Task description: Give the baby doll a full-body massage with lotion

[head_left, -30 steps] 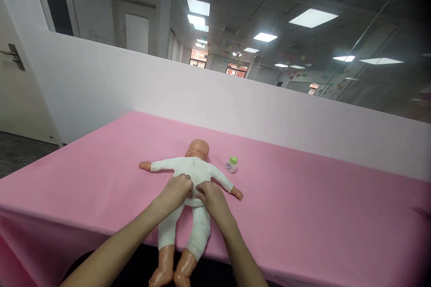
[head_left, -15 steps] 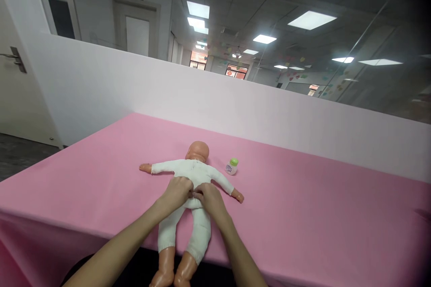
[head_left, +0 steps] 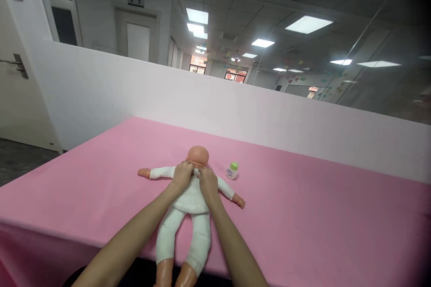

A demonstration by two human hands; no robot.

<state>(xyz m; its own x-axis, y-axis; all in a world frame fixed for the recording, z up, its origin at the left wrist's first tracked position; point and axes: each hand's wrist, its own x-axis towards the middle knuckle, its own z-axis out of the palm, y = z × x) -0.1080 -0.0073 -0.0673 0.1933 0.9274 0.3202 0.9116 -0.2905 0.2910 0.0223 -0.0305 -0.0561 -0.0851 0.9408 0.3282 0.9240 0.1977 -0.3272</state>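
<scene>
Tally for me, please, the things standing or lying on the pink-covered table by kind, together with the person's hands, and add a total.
Doll in white: 1
Jar with a green lid: 1
Hands: 2, the left hand and the right hand, both at the doll's upper body
Total: 4
</scene>
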